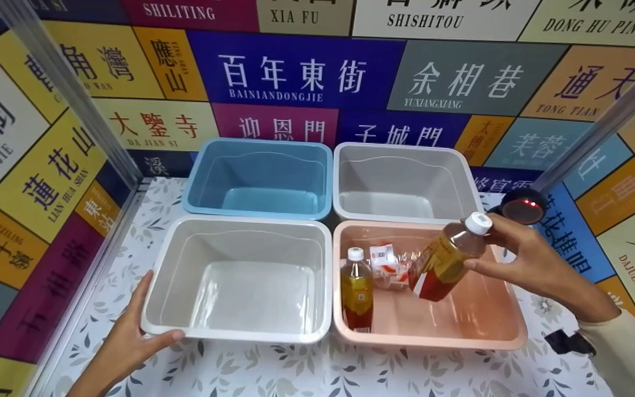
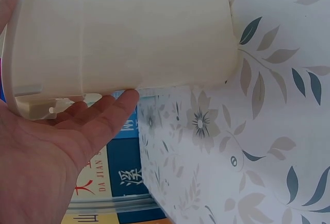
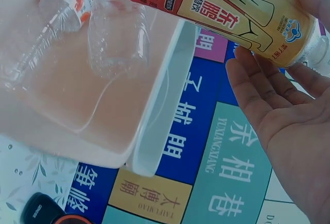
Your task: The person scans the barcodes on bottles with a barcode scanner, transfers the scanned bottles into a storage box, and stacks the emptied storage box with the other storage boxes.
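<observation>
Panelled walls printed with Chinese place names (image 1: 301, 71) in blue, yellow, purple and grey rise behind a table covered in white, leaf-patterned sheeting (image 1: 273, 369). Toward the table's far edge stand a blue rectangular plastic tub (image 1: 259, 142) on the left and a pale lilac-grey plastic tub (image 1: 400, 205) on the right. Nearer the table's front edge, a white rectangular plastic tub (image 1: 248, 335) stands on the left, with a peach-pink plastic tub (image 1: 461, 314) just beside it on the right.

Spread wide, the left hand (image 1: 130, 328) straddles the near left corner of the white tub: its thumb touches the front rim, and its fingers lie against the left side under the lip.

The right hand (image 1: 521, 256) holds a yellow-and-red labelled plastic bottle with a white cap (image 1: 443, 262) between thumb and fingers near the neck. This bottle tilts over the peach tub, cap toward the upper right; whether its base touches anything cannot be told.

Within the peach tub, a second white-capped, yellow-labelled bottle (image 1: 357, 298) stands by the left wall. Clear plastic bottles with orange-and-white labels (image 1: 386, 264) lie toward the far left corner. Beyond the peach tub's far right corner is a black rounded object with a red glow (image 1: 522, 207).
</observation>
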{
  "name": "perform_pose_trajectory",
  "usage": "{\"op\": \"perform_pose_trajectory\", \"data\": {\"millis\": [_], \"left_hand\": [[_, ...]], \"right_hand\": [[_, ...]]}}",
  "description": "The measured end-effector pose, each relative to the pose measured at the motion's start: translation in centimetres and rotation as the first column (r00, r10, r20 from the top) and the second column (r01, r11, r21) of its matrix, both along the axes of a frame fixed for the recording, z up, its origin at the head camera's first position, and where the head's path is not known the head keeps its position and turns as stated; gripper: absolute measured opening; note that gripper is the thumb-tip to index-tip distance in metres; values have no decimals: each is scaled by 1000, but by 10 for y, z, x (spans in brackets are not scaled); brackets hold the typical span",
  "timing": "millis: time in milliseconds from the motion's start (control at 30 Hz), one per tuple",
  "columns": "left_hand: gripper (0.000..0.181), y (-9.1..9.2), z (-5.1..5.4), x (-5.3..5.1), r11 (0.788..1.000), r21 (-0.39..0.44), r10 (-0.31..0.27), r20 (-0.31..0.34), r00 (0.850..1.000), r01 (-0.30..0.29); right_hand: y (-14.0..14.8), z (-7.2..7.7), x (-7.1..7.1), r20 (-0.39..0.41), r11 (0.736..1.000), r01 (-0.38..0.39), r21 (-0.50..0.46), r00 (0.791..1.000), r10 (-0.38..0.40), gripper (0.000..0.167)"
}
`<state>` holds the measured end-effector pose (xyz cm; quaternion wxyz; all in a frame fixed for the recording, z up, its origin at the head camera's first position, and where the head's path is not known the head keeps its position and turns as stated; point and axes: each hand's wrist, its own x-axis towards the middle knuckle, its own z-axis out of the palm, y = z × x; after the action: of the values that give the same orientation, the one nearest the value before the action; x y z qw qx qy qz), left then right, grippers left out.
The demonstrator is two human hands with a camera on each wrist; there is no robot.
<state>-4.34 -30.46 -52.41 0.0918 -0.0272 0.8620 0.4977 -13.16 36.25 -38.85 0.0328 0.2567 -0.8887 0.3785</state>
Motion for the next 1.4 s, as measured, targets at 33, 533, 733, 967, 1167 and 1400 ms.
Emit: {"op": "perform_pose_trajectory", "data": {"millis": [33,533,733,967,1167,1400], "left_hand": [[132,0,0,0,1000,1,2,2,1000,-2],[132,-2,-1,1,1000,3,8,26,1000,-9],[133,0,-1,1,1000,13,6,-7,1000,-6],[133,2,1,0,1000,13,20,56,998,-20],[132,1,1,0,999,24,25,51,998,-26],[129,0,1,-1,999,38,17,29,999,-18]], "right_hand": [[2,1,1,-2,1000,6,-2,1000,-6,79],[25,14,4,-62,996,75,-40,995,-78,79],[36,14,4,-37,992,123,-40,991,-125,78],[45,15,3,-31,982,186,-16,982,-187,77],[49,13,-1,-48,975,220,-12,974,-220,78],[57,12,-3,-65,972,236,-7,970,-236,76]]}}
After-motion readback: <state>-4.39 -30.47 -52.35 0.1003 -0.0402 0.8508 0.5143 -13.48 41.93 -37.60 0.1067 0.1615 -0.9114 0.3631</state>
